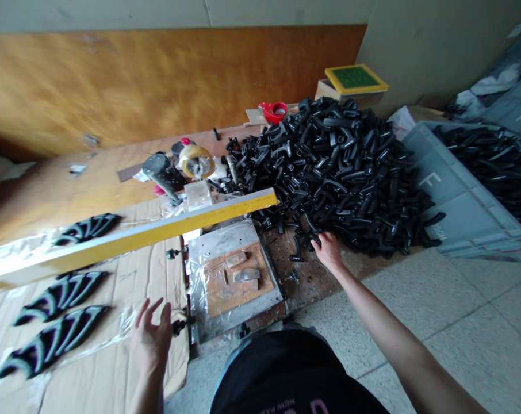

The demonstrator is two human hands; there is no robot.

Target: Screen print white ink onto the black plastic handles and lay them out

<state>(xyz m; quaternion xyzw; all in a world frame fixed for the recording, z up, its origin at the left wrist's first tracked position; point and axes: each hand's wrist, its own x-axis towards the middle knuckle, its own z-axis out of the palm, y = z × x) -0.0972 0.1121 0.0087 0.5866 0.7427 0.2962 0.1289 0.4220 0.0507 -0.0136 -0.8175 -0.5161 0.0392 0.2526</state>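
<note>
My right hand (328, 253) reaches to the near edge of a large heap of black curved plastic parts (329, 167). Its fingers are closed around one black plastic part (315, 240), partly covered by the fingers. A loose black part (297, 250) lies just left of that hand. My left hand (152, 333) hovers over the cardboard (144, 287), holding nothing, fingers apart and slightly blurred. Between the hands lies a metal plate (195, 253) with a brown board (217, 302) and small metal blocks (246, 275) under clear film.
A long yellow-sided bar (178, 229) extends above the plate and cardboard. Rows of ribbed black pieces (56, 342) lie at left. Behind are a dark cup (159, 169), a tape roll (196, 162) and a red tape dispenser (273, 111). A grey crate (441, 184) stands right.
</note>
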